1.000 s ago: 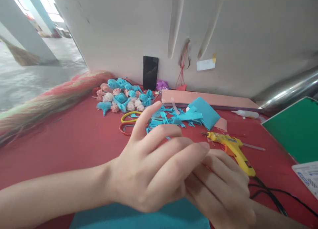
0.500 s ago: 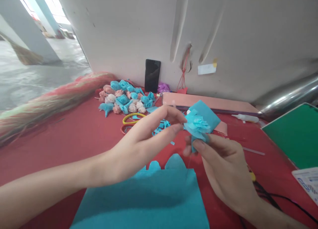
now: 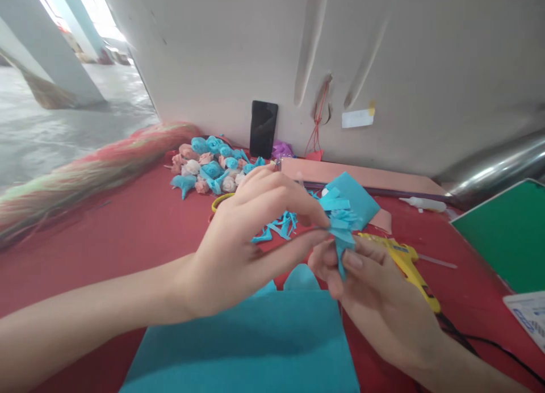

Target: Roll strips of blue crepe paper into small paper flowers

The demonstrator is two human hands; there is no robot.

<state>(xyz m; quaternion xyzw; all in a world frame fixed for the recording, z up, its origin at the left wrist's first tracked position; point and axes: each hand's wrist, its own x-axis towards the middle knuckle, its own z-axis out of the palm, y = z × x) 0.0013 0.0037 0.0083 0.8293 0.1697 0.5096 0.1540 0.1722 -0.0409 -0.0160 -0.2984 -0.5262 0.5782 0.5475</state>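
Between my two hands is a blue paper flower with layered, fringed petals and a narrow twisted base. My right hand pinches that base between thumb and fingers. From the left, my left hand closes its thumb and fingertips on the edge of a petal. Beneath the hands lies a large sheet of blue crepe paper, with rounded blue petal pieces at its far edge. Blue paper scraps show behind my left hand, beside a yellow scissors handle that is mostly hidden.
A pile of blue, pink and white paper flowers sits at the back left. A phone leans on the wall. A yellow glue gun with a black cord lies behind my right hand, near a green board and a white glue bottle.
My left hand has moved right and turned over, its fingertips now on a petal. The flower has tilted and sits slightly lower, and more of the glue gun shows.
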